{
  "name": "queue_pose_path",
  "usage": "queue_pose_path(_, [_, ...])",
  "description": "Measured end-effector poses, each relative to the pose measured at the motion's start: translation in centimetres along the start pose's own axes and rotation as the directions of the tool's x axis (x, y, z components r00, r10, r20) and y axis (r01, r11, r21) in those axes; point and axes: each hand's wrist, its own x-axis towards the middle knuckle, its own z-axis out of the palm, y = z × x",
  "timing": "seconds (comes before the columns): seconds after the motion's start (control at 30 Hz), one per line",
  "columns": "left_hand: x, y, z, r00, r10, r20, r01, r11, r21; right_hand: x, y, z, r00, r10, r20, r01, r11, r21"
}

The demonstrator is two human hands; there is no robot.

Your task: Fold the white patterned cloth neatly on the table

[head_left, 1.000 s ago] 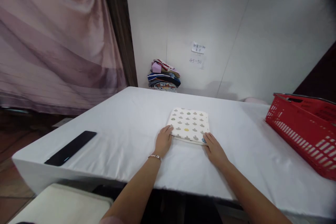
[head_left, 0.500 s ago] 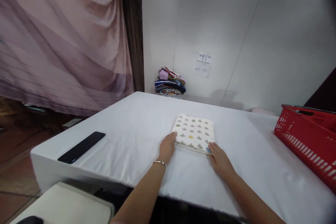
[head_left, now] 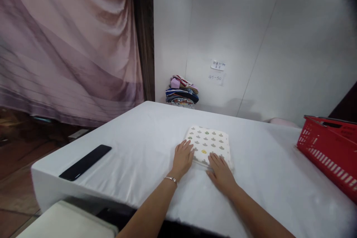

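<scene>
A folded white cloth with rows of grey mushroom-like prints, plus a few green and yellow ones, lies flat on the white-covered table. My left hand rests on its near left corner, fingers stretched out and slightly apart. On the near right part of the cloth lies my right hand, palm down with its fingers extended. The cloth's near right corner is partly covered by that hand. A silver bracelet circles my left wrist.
A long black flat object lies at the table's left. At the right edge stands a red plastic basket. Beyond the far edge, a stack of folded fabrics sits against the wall. A pale seat-like object is at lower left.
My right hand has moved left from the cloth's right corner onto its top. My left hand has shifted from the side edge onto the corner. The view has tilted up slightly.
</scene>
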Motion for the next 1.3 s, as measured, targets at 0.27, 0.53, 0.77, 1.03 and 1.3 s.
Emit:
queue_pose_path(0.27, [0.7,0.9,3.3,0.997,0.049,0.052,-0.054,0.993,0.106,1.5,0.6,-2.0,0.991,0.083,0.102,-0.100,0.980,0.174])
queue_pose_path(0.53, [0.5,0.5,3.8,0.998,0.037,0.057,-0.043,0.994,0.100,13.2,2.8,-2.0,0.988,0.139,0.072,-0.147,0.980,0.134])
queue_pose_path(0.77, [0.6,0.7,3.7,0.998,0.011,0.060,-0.016,0.997,0.082,16.1,4.5,0.4,0.969,0.190,0.155,-0.188,0.982,-0.025])
queue_pose_path(1.03, [0.6,0.7,3.7,0.998,-0.002,0.069,-0.003,0.997,0.073,17.5,2.4,0.8,0.979,0.127,0.158,-0.133,0.991,0.032])
queue_pose_path(1.3, [0.6,0.6,3.5,0.998,0.005,0.063,-0.009,0.998,0.068,17.6,2.5,0.3,0.960,0.092,0.263,-0.120,0.988,0.094])
